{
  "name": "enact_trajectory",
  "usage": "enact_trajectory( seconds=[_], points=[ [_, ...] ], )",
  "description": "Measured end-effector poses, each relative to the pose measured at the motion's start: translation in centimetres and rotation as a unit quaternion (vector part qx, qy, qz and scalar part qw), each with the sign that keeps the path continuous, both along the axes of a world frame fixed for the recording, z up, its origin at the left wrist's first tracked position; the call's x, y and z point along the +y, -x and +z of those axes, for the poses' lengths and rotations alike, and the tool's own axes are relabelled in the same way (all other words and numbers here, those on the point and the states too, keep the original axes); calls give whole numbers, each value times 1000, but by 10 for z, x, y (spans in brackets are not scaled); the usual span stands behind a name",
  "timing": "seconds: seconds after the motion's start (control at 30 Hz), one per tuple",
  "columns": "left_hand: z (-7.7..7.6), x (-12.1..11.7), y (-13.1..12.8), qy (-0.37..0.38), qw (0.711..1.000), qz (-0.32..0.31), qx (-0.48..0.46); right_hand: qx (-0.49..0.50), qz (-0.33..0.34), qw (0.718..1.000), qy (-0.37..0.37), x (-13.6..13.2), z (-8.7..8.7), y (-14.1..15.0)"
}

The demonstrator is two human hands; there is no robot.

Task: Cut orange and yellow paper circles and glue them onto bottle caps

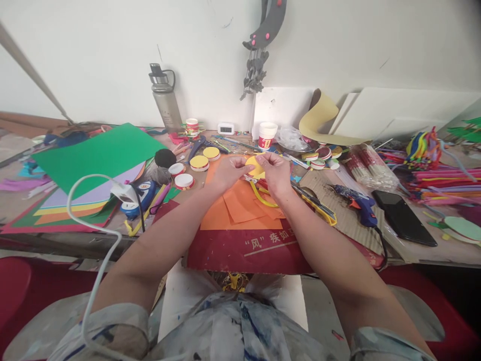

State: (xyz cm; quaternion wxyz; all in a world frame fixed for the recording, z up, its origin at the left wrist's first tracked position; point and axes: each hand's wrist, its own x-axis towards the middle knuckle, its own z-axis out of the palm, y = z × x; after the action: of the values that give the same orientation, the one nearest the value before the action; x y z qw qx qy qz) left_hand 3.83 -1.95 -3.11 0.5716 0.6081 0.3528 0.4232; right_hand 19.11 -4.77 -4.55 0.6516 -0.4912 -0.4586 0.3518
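Both hands meet over the middle of the work surface, pinching a small yellow paper disc point(254, 163) between the fingertips. My left hand point(230, 173) grips its left side, and my right hand point(277, 173) has the right edge. Fingers partly hide the disc. Just below them lie scissors with yellow handles point(266, 198), half covered by my right hand. Orange paper sheets point(240, 204) are spread underneath on a dark red printed board point(221, 253). Left of my left hand stand short round paper-cup pieces, some topped in yellow point(199, 162), others in white point(184, 181).
A yellow utility knife point(319, 208), a blue glue gun point(358, 204) and a black phone point(404, 216) lie to the right. Coloured sheets point(101, 155) and a white cable point(101, 271) are left. A bottle point(165, 103) and paper cup point(267, 134) stand behind.
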Motion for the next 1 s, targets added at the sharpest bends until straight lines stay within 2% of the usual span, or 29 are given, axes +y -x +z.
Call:
enact_trajectory(
  seconds=[0.2,0.3,0.4,0.6,0.73,0.87,1.0],
  points=[
    [1,-3,-2,31,999,-11,-18,13,8,1000,-16,1,-1,0],
    [1,0,0,11,1000,-9,17,-37,19,999,-29,1,0,-2],
    [-3,1,-1,-13,999,-10,40,-65,0,998,-15,0,-1,-2],
    [-12,-4,-9,42,999,-17,-17,38,-15,999,-11,1,-8,4],
    [-9,-1,-6,56,998,-32,-3,88,26,996,-4,5,-11,4],
    [-4,6,2,77,995,-54,21,37,62,997,13,7,-13,-2],
    [-3,7,4,74,995,-58,15,-18,36,999,8,8,-14,-8]
  ],
)
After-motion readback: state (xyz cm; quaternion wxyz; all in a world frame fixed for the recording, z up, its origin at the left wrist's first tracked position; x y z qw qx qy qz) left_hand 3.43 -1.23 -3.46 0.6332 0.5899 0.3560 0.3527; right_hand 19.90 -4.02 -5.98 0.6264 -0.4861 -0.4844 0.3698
